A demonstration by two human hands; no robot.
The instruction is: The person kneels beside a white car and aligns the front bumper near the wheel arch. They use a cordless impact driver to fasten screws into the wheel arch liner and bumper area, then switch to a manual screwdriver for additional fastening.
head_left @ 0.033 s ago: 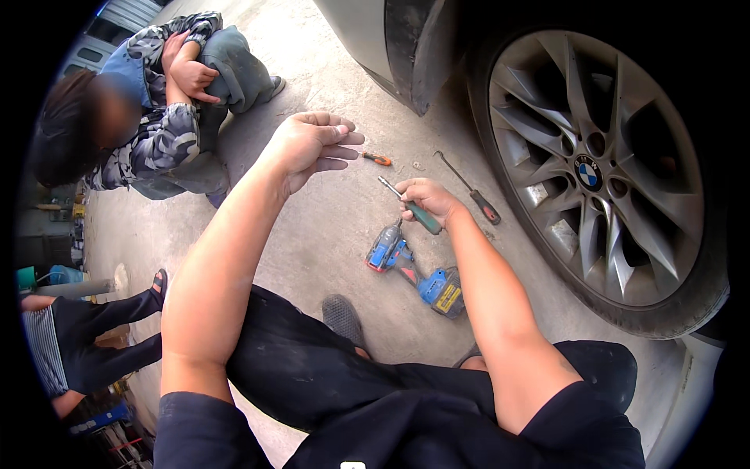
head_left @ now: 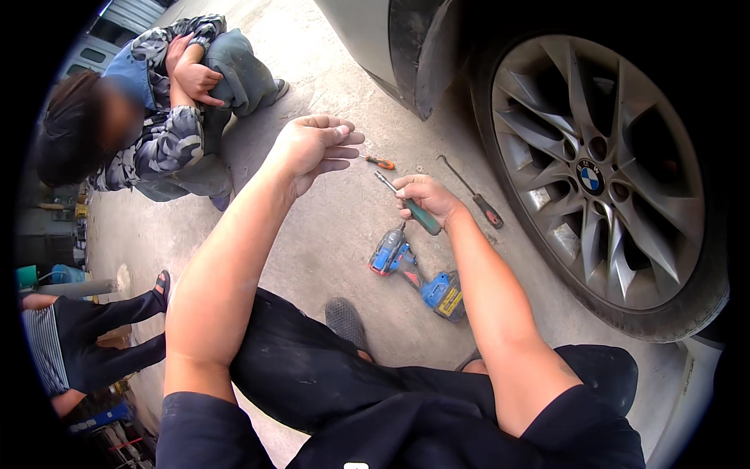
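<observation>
dusty pale concrete floor (head_left: 328, 250) lies below; the right hand (head_left: 430, 195) clamps a metal-shafted, green-handled tool (head_left: 423, 220); the left hand (head_left: 316, 148) curls loosely, its grip unclear.

Shiny metal driver shaft (head_left: 385, 181), smooth plastic handle (head_left: 423, 218) — matt plastic power drill (head_left: 412, 275) — rough concrete floor (head_left: 305, 250).

A car wheel (head_left: 591, 178) and power drill (head_left: 410, 273) suggest a workshop.

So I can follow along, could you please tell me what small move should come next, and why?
Perhaps bring the left hand to the green-handled tool to steady its metal shaft, since only the right hand grips it and the left seems empty.
</observation>
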